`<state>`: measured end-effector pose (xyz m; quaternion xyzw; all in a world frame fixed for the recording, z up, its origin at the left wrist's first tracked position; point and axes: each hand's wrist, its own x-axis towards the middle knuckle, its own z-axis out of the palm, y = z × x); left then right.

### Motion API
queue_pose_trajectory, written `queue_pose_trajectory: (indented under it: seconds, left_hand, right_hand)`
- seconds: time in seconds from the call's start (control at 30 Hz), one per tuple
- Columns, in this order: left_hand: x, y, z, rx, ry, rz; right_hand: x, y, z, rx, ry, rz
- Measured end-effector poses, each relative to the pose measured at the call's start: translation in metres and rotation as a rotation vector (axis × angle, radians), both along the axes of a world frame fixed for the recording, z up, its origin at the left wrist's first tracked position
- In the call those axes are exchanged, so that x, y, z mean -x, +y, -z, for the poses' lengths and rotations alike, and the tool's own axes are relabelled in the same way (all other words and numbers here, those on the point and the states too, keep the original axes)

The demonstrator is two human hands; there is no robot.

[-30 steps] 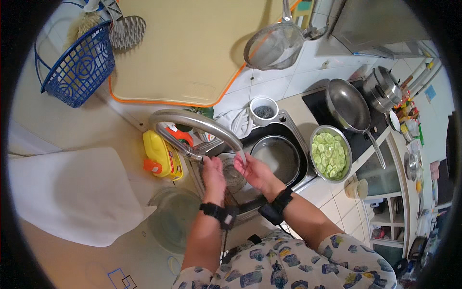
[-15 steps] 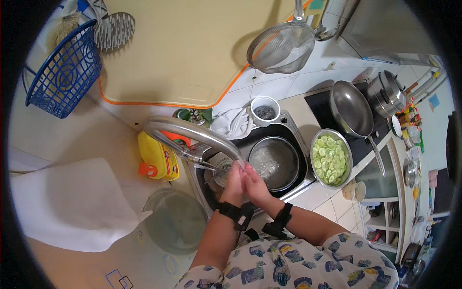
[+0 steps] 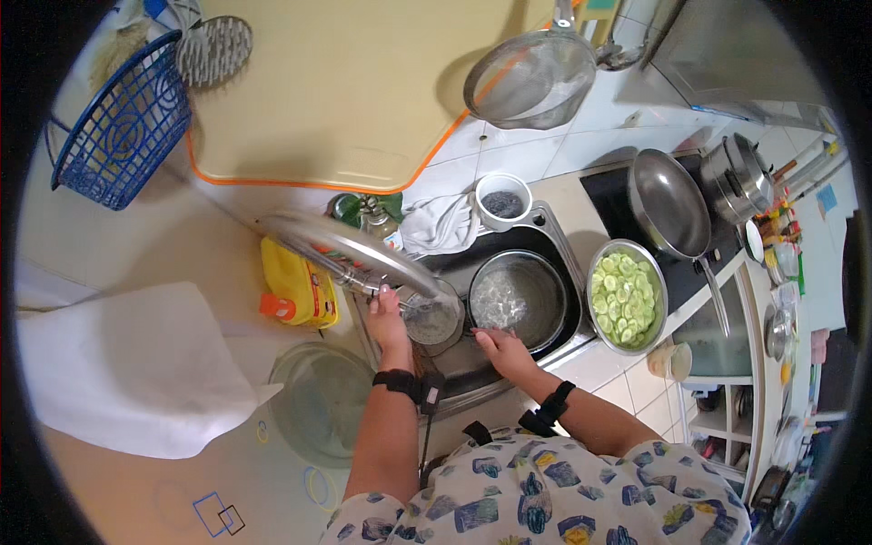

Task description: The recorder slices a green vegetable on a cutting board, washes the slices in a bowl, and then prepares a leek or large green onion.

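Note:
My left hand [image 3: 389, 325] is at the faucet's base, its fingers closed around the lever, which they mostly hide. The metal faucet [image 3: 354, 247] arches over the black sink [image 3: 468, 368], its spout end above a pale round dish [image 3: 432, 325]. My right hand [image 3: 505, 352] is at the near-left rim of a dark round pot [image 3: 548, 318] in the sink, fingers closed on its short dark handle. Water [image 3: 499, 302] with bright ripples stands in the pot.
Right of the sink, a metal bowl [image 3: 661, 313] holds cucumber slices [image 3: 623, 295]; a wok [image 3: 668, 204] sits on the stove behind it. A white tub [image 3: 502, 186] and grey cloth [image 3: 440, 225] lie behind the sink. Left are a yellow bottle [image 3: 304, 283] and a translucent basin [image 3: 318, 404].
My hands, together under the spout before, have parted. The left has moved up and left to the faucet lever, the right toward the pot's handle.

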<state>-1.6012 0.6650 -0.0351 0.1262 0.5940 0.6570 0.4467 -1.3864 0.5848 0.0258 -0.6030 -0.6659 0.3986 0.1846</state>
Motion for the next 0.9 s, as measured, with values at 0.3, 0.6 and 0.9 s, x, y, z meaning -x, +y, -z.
queue_pose_trajectory:
  seconds: [0.3, 0.6, 0.9]
  left_hand:
    - [0.011, -0.014, -0.031, 0.157, 0.205, 0.188]
    - [-0.090, -0.092, -0.181, -0.144, 0.028, 0.545]
    - [-0.023, -0.139, -0.068, 0.490, 0.730, 0.951]
  right_hand:
    - [-0.008, 0.006, 0.004, 0.478, 0.541, 0.151]
    - [0.070, 0.009, -0.094, 0.249, 1.061, 0.052]
    - [0.081, -0.022, -0.063, 0.883, 0.725, -0.005]
